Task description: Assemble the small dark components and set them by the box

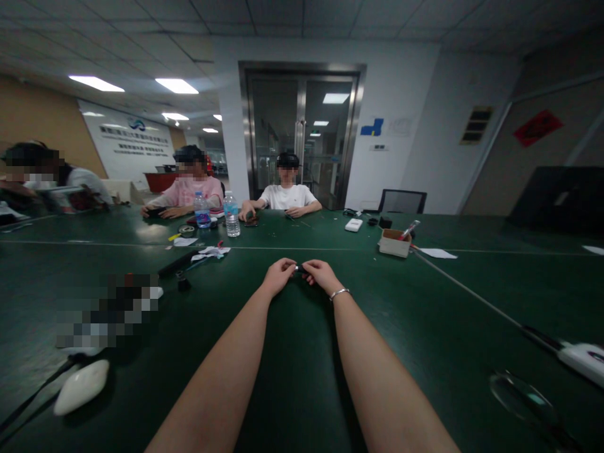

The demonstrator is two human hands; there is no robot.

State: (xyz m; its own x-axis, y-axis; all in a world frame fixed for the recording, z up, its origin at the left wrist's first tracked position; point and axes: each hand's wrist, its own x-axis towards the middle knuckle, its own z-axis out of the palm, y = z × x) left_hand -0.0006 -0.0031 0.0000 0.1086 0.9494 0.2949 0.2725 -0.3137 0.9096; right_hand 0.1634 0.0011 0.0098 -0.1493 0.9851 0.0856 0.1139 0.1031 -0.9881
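Both of my arms reach forward over the dark green table [302, 352], and the hands meet near its middle. Between the fingertips is a small dark object [299, 268] with a light, shiny end on the left; it is too small to identify. My left hand [279, 277] pinches the light end. My right hand [321, 275] has its fingers closed round the dark end, and a silver bracelet [340, 294] circles that wrist.
Beyond my hands stand two water bottles [231, 215] and a small box [394, 243] holding a pen-like item. A white mouse [82, 387] lies near left, glasses [523, 396] near right. Several people sit across the table and at the left.
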